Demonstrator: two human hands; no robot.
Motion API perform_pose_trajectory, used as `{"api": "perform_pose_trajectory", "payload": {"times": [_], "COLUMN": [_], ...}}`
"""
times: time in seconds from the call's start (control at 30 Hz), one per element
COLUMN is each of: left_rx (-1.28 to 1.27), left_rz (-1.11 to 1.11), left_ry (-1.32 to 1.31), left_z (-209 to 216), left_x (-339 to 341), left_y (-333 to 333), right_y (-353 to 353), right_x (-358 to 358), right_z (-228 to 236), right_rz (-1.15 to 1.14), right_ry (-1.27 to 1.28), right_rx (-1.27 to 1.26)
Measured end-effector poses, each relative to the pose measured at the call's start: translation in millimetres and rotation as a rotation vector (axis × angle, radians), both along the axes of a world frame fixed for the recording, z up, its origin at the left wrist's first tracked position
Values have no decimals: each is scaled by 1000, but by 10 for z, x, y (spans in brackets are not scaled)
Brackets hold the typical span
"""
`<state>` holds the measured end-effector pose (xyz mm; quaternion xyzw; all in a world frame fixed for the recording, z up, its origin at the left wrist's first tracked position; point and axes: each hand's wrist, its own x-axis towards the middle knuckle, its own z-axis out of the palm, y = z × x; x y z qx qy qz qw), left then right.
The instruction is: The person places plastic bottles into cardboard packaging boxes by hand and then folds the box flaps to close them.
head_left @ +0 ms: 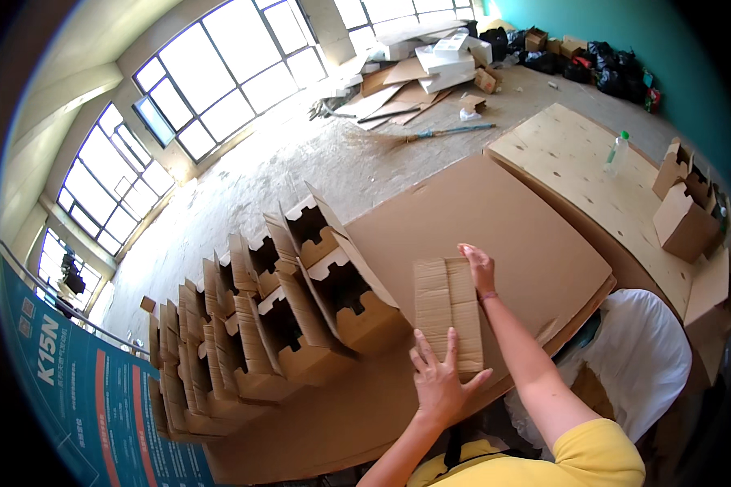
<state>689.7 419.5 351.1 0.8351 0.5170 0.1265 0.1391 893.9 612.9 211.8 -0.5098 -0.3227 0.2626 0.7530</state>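
A flat-topped brown cardboard box [434, 294], with a lengthwise seam, is in front of me over a large cardboard sheet [479, 213]. My left hand [443, 380] rests on its near end, fingers spread across the top and thumb stretched out past the near right corner. My right hand [481, 271] is at its far right corner, fingers together and bent over the edge; its thumb is hidden. Left of the box stand two rows of open-topped cardboard boxes [374, 321] with notched inner edges, packed closely together.
A pale wooden board [564, 158] on the right carries a clear bottle [617, 152] with a green cap and more cartons [686, 219]. White plastic sheeting [646, 337] bulges beside my right arm. A blue banner [73, 390] stands left. A broom [418, 136] and scrap lie behind.
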Motion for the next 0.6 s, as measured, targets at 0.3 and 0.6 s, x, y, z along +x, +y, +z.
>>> {"api": "perform_pose_trajectory", "payload": {"times": [0.3,0.6], "left_rx": [189,333], "left_rz": [213,443], "left_ry": [51,225], "left_z": [-248,-622], "left_x": [556,753], "left_y": [308,1689], "right_y": [241,-1062], "right_x": [-124,296], "right_z": [-280,452], "right_rz": [317,601], "right_ry": [-130,210], "right_rx": [46,-27]}}
